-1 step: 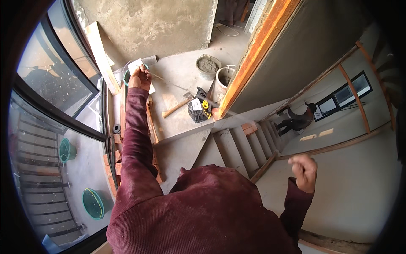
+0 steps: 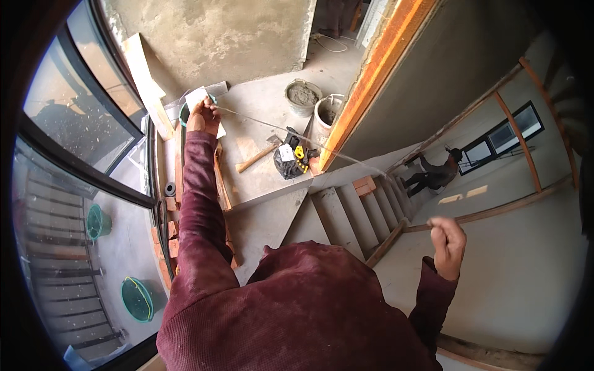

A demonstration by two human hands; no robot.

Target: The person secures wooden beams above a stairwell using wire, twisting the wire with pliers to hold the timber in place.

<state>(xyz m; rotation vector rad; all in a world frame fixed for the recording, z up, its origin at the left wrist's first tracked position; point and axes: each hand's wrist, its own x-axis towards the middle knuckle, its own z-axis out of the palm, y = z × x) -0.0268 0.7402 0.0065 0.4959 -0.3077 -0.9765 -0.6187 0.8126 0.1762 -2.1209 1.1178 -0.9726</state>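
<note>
My left hand [image 2: 203, 116] is stretched far forward, its fingers closed on a thin pale string [image 2: 278, 127]. Close behind those fingers are a small white flat piece [image 2: 197, 96] and a green bucket [image 2: 184, 114], partly covered. From the left hand the string runs rightward across the floor and the orange-edged wall end, fading over the stairs. Raised at the right, my right hand [image 2: 448, 246] has its fingers curled and thumb and forefinger pinched together. What lies in that pinch, if anything, is too fine to see.
Stairs [image 2: 352, 213] descend at the right, where another person [image 2: 436, 173] is by the wall. Two mortar buckets [image 2: 303, 98], a hammer [image 2: 257, 158] and a black bag [image 2: 288, 162] stand or lie ahead. Bricks [image 2: 171, 238] line the window side.
My right hand has risen slightly. The string, blurred before, now shows as a clearer line from my left hand toward the stairs. My left hand is nearly still.
</note>
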